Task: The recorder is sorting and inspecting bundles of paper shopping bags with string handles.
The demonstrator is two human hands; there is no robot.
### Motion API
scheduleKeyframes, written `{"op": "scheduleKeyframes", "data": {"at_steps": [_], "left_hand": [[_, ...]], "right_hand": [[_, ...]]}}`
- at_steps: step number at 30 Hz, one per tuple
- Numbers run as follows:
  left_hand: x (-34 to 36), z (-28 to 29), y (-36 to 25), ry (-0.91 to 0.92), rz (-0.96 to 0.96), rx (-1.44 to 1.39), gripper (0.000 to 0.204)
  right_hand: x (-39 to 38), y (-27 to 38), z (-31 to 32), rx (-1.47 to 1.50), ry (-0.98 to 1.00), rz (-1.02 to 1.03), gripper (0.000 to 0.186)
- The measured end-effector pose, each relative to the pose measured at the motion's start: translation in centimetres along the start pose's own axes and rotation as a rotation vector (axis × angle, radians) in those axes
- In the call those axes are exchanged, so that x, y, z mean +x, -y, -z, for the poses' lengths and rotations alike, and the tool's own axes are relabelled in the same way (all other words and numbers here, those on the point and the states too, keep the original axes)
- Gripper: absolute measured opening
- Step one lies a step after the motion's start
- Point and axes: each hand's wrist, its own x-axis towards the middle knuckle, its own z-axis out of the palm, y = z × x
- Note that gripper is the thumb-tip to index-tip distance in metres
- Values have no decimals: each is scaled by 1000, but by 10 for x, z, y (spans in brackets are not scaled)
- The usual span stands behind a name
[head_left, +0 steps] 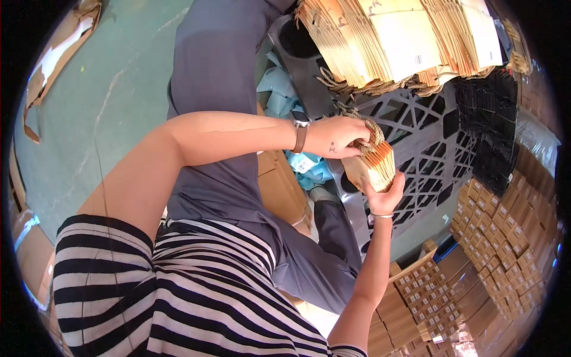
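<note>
A small bundle of folded kraft paper bags with twisted rope handles (376, 167) is between my two hands, over a black plastic pallet. My left hand (340, 137), with a watch at its wrist, has its fingers curled round the rope handles at the bundle's upper end. At the lower end my right hand (385, 195) grips the bags, thumb on one side; some of its fingers are hidden behind the bundle. Just beyond, a larger row of similar paper bags (410, 35) lies packed together, rope handles hanging along its near edge.
The black lattice pallet (416, 128) lies under the work. Light blue crumpled wrapping (312, 169) and a cardboard box (279, 181) are near my legs. To the right stand stacked brown cartons (496, 238) and a dark pile (485, 119). Torn cardboard (59, 65) lies on the green floor at far left.
</note>
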Motion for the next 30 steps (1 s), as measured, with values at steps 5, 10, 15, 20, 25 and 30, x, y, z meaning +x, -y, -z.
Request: {"op": "scheduleKeyframes", "data": {"at_steps": [5,10,15,20,25,30], "left_hand": [[6,-5,4,-16,-78,68,25],[13,1,4,112,-125,219,25],[12,1,7,80,-152,346,20],[9,-3,26,86,2,236,14],[12,-3,40,77,98,22,12],[26,17,30,171,89,-190,13]], "right_hand": [[-5,-8,0,18,-44,4,55],[-6,-6,3,-2,18,-10,57],[0,0,3,-38,14,-13,55],[8,4,1,-83,4,-15,56],[14,13,-2,-120,22,4,54],[16,13,-3,-167,23,-21,53]]}}
